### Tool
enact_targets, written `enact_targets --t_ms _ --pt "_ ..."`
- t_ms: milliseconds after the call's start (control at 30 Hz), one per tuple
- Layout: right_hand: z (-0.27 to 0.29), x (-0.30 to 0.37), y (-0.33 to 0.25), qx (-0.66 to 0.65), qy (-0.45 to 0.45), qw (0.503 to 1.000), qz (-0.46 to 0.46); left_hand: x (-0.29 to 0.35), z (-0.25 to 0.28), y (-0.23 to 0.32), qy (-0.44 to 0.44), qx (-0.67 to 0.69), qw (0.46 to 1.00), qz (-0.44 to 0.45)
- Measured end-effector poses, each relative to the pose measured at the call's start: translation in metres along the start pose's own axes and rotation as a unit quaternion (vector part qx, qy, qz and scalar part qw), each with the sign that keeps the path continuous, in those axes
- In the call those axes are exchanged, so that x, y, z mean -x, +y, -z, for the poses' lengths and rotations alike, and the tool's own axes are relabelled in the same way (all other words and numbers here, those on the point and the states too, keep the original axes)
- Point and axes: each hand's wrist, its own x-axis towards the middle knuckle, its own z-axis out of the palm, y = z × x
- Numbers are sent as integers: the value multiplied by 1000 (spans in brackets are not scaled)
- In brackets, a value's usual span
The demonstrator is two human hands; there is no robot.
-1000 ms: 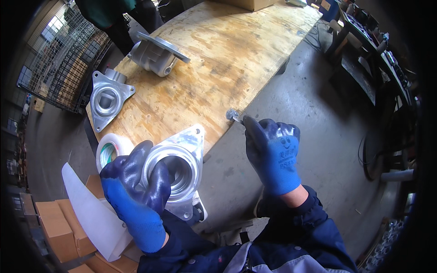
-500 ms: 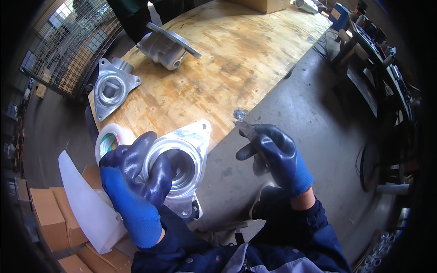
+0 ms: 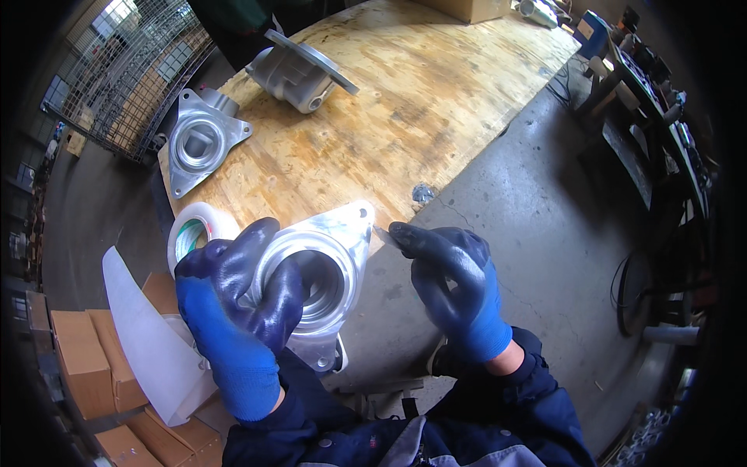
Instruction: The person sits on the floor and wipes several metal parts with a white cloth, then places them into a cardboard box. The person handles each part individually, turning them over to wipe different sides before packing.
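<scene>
The left hand (image 3: 233, 292) grips a silvery flanged casting (image 3: 348, 247), thumb across its round opening, by the plywood table (image 3: 397, 117)'s near edge; the right hand (image 3: 455, 280) pinches a thin strip (image 3: 384, 235) close to its corner, touching or not I can't tell from here; beyond, a tape roll (image 3: 226, 223) and two more castings (image 3: 180, 148)

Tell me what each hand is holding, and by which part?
The left hand grips the metal casting by the left side of its round opening; the right hand pinches a thin strip by one end.
</scene>
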Motion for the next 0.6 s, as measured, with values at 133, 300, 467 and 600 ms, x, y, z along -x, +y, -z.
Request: enact_targets --t_ms 133,300,467,600 --pt "-3 -2 1 55 13 997 43 2 -4 -5 21 29 999 16" --pt "-4 -4 3 96 4 993 66 4 -5 -4 26 48 998 21" --pt "-4 0 5 183 -7 980 76 1 -2 -6 5 5 1000 -20" --pt "-4 -1 -5 243 -19 968 64 1 -5 1 20 45 999 13"
